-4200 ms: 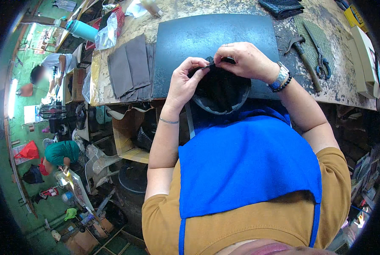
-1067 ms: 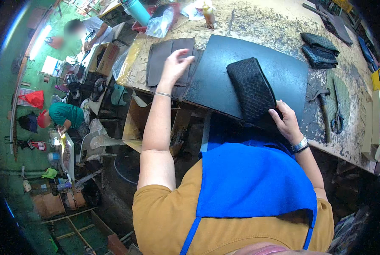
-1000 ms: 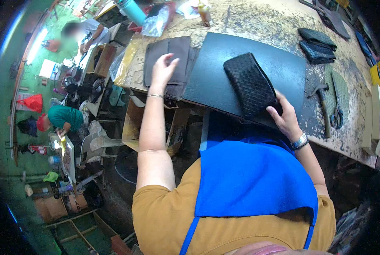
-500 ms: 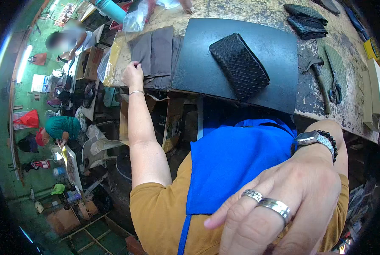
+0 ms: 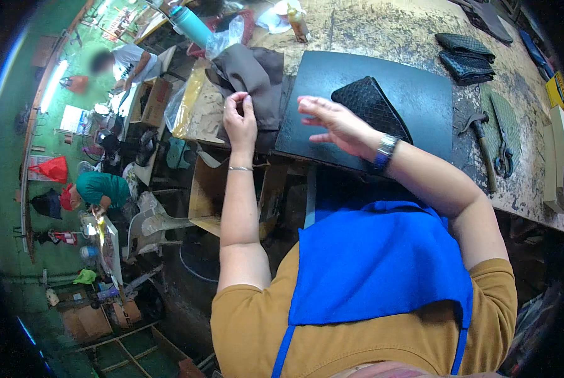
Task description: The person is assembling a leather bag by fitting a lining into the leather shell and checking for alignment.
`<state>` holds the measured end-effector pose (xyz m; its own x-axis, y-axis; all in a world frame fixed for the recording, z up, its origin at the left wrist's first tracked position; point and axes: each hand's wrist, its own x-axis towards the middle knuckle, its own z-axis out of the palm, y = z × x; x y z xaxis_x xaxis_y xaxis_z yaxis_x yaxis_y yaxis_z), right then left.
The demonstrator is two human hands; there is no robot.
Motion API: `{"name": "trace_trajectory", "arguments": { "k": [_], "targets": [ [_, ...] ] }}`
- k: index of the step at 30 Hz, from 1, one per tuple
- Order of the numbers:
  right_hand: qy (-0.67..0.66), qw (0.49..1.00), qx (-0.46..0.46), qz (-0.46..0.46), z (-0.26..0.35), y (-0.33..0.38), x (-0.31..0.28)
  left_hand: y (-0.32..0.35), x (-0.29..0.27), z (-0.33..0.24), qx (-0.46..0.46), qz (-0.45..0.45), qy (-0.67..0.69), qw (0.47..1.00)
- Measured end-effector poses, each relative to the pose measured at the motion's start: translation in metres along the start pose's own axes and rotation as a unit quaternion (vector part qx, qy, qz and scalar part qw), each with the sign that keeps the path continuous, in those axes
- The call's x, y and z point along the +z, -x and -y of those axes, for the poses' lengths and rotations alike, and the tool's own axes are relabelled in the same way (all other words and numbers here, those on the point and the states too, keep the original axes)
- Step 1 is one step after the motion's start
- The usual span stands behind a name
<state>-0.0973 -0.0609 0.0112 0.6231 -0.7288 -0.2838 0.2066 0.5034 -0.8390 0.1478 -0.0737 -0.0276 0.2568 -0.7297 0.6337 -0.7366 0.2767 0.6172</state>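
At the worktable's near left part, my left hand (image 5: 239,123) pinches the near edge of a dark grey-brown piece of sheet material (image 5: 250,72), whose middle is lifted in a fold. More such material lies under it. My right hand (image 5: 342,125) hovers over the left part of a black board (image 5: 313,79), fingers stretched out and holding nothing. Behind that hand and wrist, partly covered by them, a black woven-pattern pouch (image 5: 375,104) rests on the board.
Right of the board lie a hammer (image 5: 482,148), scissors (image 5: 504,157) and folded black woven pieces (image 5: 466,66). A teal bottle (image 5: 190,25) and a small brown bottle (image 5: 298,25) stand farther back. Two people work at the left, one in a green shirt (image 5: 102,189).
My right hand has gone from close in front of the camera to above the board. My left hand has raised the grey-brown material into a fold. The view has shifted.
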Motion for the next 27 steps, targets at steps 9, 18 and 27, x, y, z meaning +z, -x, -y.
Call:
{"name": "trace_trajectory", "arguments": {
  "k": [9, 18, 27],
  "targets": [
    [-0.01, 0.999, -0.021, 0.029, -0.044, -0.123, 0.012, 0.045, 0.003, -0.012, 0.227, -0.102, -0.111, 0.962],
    [0.039, 0.997, -0.037, 0.048, -0.002, -0.108, 0.032, 0.023, 0.027, 0.068, 0.16, 0.182, -0.238, 0.94],
    [-0.058, 0.977, -0.194, 0.061, 0.07, 0.027, -0.026, 0.02, 0.021, 0.071, -0.138, 0.292, -0.273, 0.906]
  ]
}}
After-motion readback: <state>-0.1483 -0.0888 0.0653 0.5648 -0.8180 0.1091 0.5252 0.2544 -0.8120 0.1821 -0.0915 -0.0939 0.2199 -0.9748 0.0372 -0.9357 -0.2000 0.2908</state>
